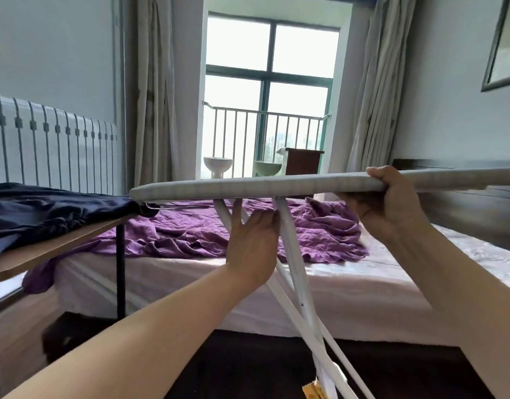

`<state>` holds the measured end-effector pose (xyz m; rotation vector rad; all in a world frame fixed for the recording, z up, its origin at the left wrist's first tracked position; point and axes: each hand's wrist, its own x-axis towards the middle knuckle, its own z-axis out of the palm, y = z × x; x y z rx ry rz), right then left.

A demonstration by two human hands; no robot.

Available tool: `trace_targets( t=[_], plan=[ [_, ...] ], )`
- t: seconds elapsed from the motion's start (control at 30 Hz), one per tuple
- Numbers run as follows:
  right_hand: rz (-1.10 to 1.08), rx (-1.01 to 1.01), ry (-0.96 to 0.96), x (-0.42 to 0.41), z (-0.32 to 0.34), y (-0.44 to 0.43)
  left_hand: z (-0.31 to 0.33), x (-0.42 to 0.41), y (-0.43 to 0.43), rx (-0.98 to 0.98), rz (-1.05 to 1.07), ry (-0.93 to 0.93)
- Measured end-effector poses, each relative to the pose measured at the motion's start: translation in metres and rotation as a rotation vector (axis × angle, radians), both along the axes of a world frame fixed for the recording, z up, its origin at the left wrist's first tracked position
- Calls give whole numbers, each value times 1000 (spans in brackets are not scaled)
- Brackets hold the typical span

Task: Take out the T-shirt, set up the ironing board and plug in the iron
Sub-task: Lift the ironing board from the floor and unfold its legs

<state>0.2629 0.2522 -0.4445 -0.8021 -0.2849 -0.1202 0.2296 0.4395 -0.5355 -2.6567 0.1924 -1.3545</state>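
The grey padded ironing board [248,186] lies level across the middle of the view, seen edge-on at eye height. Its white metal legs [298,272] cross below it and run down to the floor. My right hand [392,203] grips the board's near edge, fingers over the top. My left hand [252,246] is under the board, closed around the upper part of a white leg. A dark navy garment [40,211] lies bunched on a wooden table [55,246] at the left, touching the board's nose. No iron is in view.
A bed [349,286] with a crumpled purple sheet [190,228] stands right behind the board. A white radiator [52,145] lines the left wall. Curtains frame a balcony door [265,105] at the back. The floor is dark wood; a yellow tag [314,391] hangs near the legs' bottom.
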Motion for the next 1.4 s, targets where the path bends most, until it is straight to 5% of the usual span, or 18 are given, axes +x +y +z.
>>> trace_targets(
  t=[0.3,0.67,0.9,1.07,1.4],
  plan=[
    [-83,-14,-54,5,18,-17,34,15,-19,246,6,263],
    [-135,9,-61,10,20,-51,62,27,-24,404,-178,-723],
    [-202,-48,-66,10,5,-47,109,24,-39,259,-42,-258],
    [-91,-385,-137,10,-19,-2,101,16,-31,176,-60,-250],
    [-76,-72,-84,8,-30,30,95,4,-16,258,-89,-308]
  ],
)
